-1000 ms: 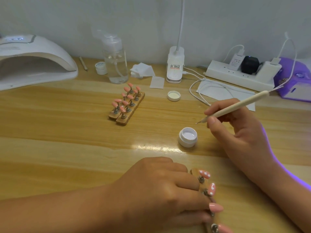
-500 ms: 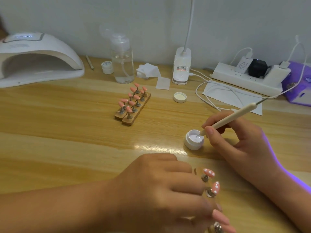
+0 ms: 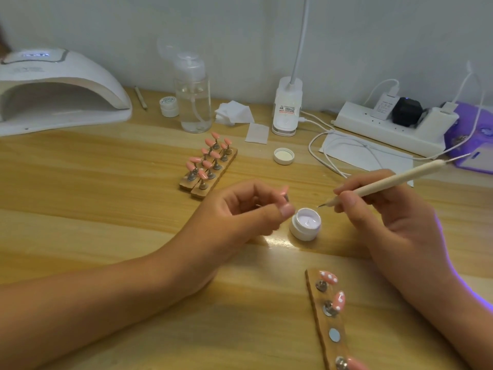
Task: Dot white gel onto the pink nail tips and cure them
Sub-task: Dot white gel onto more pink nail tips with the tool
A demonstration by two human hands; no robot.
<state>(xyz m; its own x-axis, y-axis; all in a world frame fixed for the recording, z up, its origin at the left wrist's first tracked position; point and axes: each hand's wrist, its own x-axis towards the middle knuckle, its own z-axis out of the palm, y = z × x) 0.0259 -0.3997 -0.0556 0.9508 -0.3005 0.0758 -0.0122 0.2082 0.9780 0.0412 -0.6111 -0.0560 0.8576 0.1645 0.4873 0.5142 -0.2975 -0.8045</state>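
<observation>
My left fingers (image 3: 269, 212) pinch 1 pink nail tip (image 3: 284, 190) on its stand, lifted off the wooden strip (image 3: 326, 340) they pressed 0.5 s ago, just left of the white gel jar (image 3: 305, 224). My right fingers (image 3: 346, 201) grip the dotting tool (image 3: 394, 180), its point now out of the gel, just above the rim. The strip holds 2 dotted tips (image 3: 329, 278); the lamp base label (image 3: 286, 110) is too small to read.

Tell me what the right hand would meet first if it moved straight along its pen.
Probably the left hand, which pinches a pink nail tip just past the pen. The open gel jar lies just below that line, so depth is unclear.
</observation>
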